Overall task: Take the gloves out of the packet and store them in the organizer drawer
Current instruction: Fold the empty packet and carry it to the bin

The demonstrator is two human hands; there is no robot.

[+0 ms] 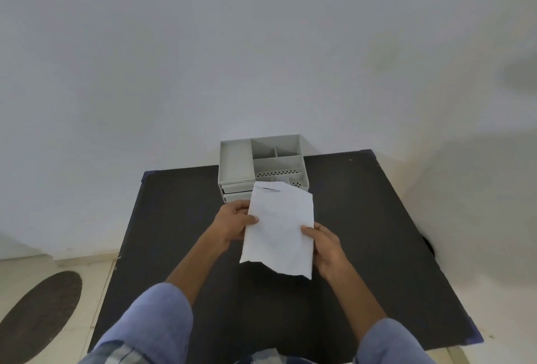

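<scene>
A white paper packet (pixel 279 228) is held flat above the black table (pixel 363 233), with its torn end toward me. My left hand (pixel 234 221) grips its left edge, thumb on top. My right hand (pixel 327 247) grips its right edge lower down. Behind the packet stands a grey organizer (pixel 235 164) with open top compartments and two shut drawers (pixel 235 192) in its front left. The packet hides part of the organizer's front. No gloves show.
The table stands against a pale wall (pixel 261 44). A dark oval mat (pixel 37 317) lies on the tiled floor at the lower left. My blue sleeves (pixel 157 323) fill the bottom of the view.
</scene>
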